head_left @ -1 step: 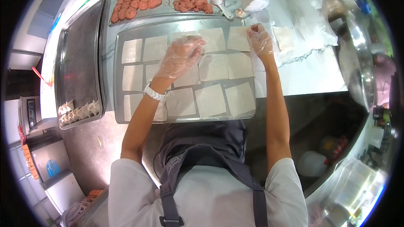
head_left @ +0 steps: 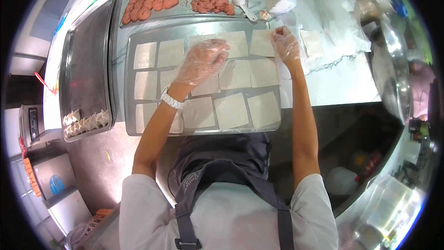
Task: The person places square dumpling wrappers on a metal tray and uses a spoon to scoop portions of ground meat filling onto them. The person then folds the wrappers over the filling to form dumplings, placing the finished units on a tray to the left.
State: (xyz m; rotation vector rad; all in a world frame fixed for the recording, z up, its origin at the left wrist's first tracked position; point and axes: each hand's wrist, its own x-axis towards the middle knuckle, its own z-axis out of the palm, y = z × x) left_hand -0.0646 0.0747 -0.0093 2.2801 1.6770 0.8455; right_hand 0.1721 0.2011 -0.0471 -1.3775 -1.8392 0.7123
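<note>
Steel tabletop (head_left: pixel 342 83) carries your tray (head_left: pixel 130 88) of square wrappers (head_left: pixel 231 110), your gloved left hand (head_left: pixel 202 60) loosely curled over its far-middle squares, your right hand (head_left: pixel 286 42) pinching one at its far right corner, where thin dough could tear.

Left hand (head_left: pixel 202 61): covered by a thin, clear, crinkled plastic glove.
Right hand (head_left: pixel 286 45): same clear plastic glove, loose and wrinkled at the wrist.
Watch (head_left: pixel 171 100): white band, just below the left glove's cuff.
Forearms: bare up to the sleeves.
Shirt (head_left: pixel 231 217): white, short sleeves.
Apron (head_left: pixel 222 166): dark grey, below the watch; broad straps run over the shirt, with a black buckle on the left strap.
</note>
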